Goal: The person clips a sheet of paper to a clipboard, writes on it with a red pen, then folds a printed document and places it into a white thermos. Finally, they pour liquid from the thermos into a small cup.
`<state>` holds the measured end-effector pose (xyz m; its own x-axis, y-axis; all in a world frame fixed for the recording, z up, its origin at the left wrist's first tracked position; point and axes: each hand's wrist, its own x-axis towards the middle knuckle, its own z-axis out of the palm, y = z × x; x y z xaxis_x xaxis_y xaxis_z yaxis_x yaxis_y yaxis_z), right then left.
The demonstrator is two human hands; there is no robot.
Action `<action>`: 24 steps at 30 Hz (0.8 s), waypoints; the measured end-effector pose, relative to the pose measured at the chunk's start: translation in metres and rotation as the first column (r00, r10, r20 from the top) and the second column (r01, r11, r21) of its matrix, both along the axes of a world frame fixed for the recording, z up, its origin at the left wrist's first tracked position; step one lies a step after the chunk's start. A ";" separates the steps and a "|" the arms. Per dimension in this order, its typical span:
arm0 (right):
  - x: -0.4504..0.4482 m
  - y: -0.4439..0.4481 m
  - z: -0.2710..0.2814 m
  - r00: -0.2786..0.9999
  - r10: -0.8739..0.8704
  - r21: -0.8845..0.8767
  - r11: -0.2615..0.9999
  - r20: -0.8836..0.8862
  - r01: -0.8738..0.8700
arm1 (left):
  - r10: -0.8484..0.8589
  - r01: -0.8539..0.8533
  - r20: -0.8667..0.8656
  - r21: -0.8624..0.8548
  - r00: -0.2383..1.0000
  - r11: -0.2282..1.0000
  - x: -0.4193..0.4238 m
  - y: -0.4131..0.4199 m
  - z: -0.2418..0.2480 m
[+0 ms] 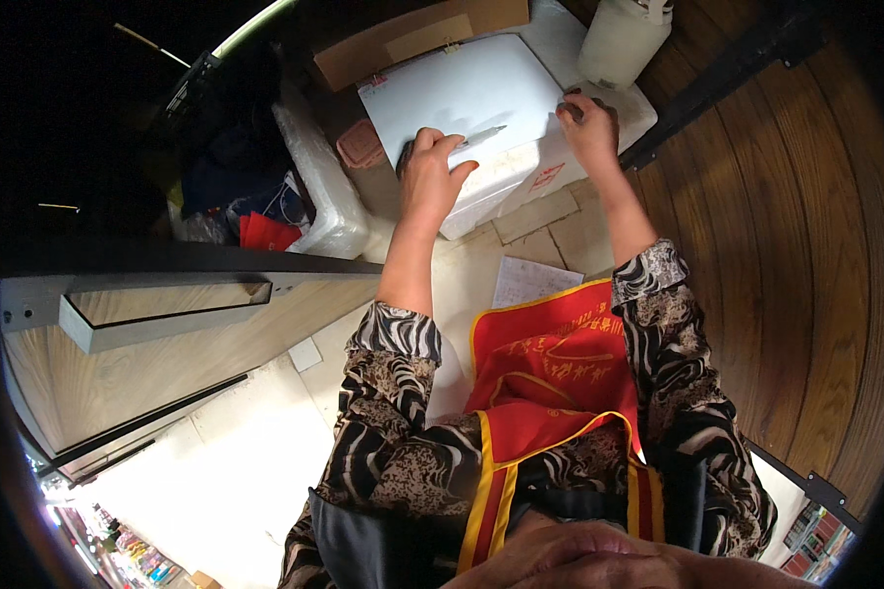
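A blank white sheet of paper (pixel 471 92) lies on a white foam box (pixel 490 184), with binder clips (pixel 451 48) along its far edge. My left hand (pixel 433 166) rests at the sheet's near left corner, its thumb and fingers apart; a dark thing beneath it is mostly hidden. My right hand (pixel 589 125) is at the sheet's right edge, with thumb and fingertips close together; whether they pinch the paper is unclear. A grey, pen-like shape (pixel 485 135) shows on the sheet beside my left hand; I cannot tell if it is an object or a mark.
A cardboard piece (pixel 420 33) stands behind the sheet, and a pale canister (pixel 625 44) at the back right. A pink plastic basket (pixel 361 143) and bubble-wrapped item (pixel 324 177) are at left. A written paper (pixel 534 281) lies below, near my red apron (pixel 552 353). Wooden panels flank both sides.
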<state>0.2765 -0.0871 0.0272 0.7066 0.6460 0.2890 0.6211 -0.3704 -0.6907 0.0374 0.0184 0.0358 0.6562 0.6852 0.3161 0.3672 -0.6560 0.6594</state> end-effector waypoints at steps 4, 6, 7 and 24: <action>0.003 -0.006 0.008 0.993 -0.019 -0.130 0.991 0.115 0.034 | 0.002 -0.003 0.069 0.015 0.998 1.000 0.004 -0.004 -0.003; -0.004 -0.008 0.015 0.938 -0.041 -0.058 0.996 0.346 0.065 | 0.069 -0.070 0.128 -0.003 0.989 0.998 0.002 -0.001 -0.003; -0.008 -0.007 0.019 0.890 -0.055 -0.015 0.997 0.454 0.069 | 0.138 -0.113 0.206 -0.129 0.969 0.985 0.001 0.003 -0.004; -0.117 0.006 0.032 0.608 0.515 0.475 0.845 -0.604 -0.244 | 0.020 0.185 0.293 -0.654 0.956 0.734 0.010 -0.026 -0.001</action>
<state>0.1596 -0.0810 0.0589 0.4905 0.8690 0.0654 -0.0536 0.1049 -0.9930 0.0474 -0.0073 0.0351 0.6820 0.7306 -0.0349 0.0790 -0.0261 0.9965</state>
